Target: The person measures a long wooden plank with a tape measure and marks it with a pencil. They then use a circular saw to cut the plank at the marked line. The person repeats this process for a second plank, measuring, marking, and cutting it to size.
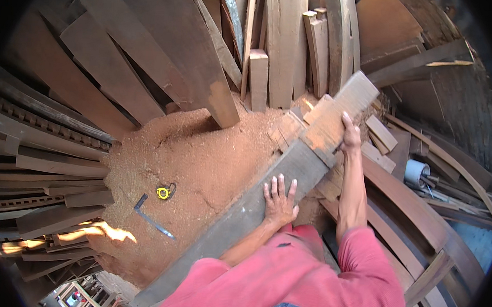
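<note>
A long grey wooden board [237, 212] runs slantwise from the lower left toward the upper right, in front of my body. My left hand [280, 202] lies flat on its upper face with the fingers spread. At the board's far end is a shorter, brownish piece of wood [329, 120], roughly in line with it. My right hand [350, 136] is closed around the right edge of this wood piece, its fingers partly hidden. Whether the two pieces are joined, I cannot tell.
Sawdust [212, 151] covers the ground to the left, with a yellow tape measure [165, 191] and a metal square [154, 222] on it. Planks [128, 50] lean at the back and left. Curved timbers [406, 205] and a pale blue container [415, 171] stand at the right.
</note>
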